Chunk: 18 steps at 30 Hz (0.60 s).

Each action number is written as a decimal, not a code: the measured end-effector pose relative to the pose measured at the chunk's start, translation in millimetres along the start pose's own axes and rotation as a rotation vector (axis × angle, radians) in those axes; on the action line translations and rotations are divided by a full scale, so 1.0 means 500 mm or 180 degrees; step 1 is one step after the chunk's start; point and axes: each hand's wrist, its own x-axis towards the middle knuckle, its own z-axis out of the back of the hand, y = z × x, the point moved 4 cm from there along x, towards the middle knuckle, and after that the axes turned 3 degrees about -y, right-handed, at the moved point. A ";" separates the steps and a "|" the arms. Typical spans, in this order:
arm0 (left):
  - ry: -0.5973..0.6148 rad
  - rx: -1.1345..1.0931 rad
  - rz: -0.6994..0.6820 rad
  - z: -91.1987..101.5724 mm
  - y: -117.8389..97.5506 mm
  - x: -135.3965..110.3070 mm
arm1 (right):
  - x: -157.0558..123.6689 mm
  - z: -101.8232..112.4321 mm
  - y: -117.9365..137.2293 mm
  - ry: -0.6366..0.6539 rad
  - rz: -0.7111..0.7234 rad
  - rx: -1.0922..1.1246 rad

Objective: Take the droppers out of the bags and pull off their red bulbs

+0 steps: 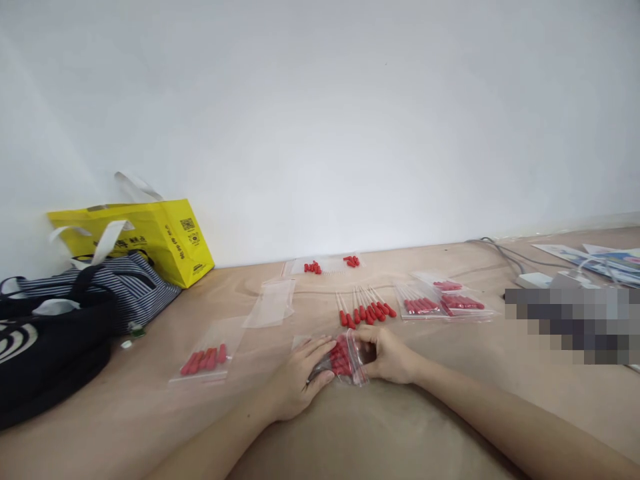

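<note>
A small clear zip bag (pixel 341 360) with red-tipped pieces inside lies between my hands near the middle of the table. My left hand (pixel 301 373) holds its left part, thumb and fingers on either side. At the right, my right hand (pixel 387 355) grips the bag's zip edge, fingers bent against the thumb. Just beyond the bag lies a loose group of red-tipped sticks (pixel 370 310), their pale shafts pointing away from me. My palms and fingers hide part of the bag.
Filled zip bags (pixel 423 305) lie at the right, another filled bag (pixel 205 360) at the left. Flat clear bags (pixel 270 303) and small red piles (pixel 313 268) lie farther back. A yellow bag (pixel 195 247), striped bag (pixel 135 293) and black bag (pixel 55 373) stand left; cables (pixel 505 250) run right.
</note>
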 end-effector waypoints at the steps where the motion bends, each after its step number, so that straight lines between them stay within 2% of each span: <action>1: -0.0002 -0.0011 -0.0013 0.001 0.000 0.000 | -0.002 -0.001 0.003 -0.0067 -0.0018 0.0011; 5: -0.0046 -0.0063 -0.0062 0.003 -0.003 -0.001 | -0.011 -0.005 0.020 -0.0324 0.0042 -0.0168; 11: -0.0111 -0.0140 0.0055 0.006 -0.005 -0.002 | -0.018 -0.009 0.037 -0.0157 -0.0046 -0.0008; 18: -0.0149 -0.0295 0.0012 0.009 -0.005 -0.001 | -0.013 -0.009 0.050 -0.0263 0.0053 -0.0169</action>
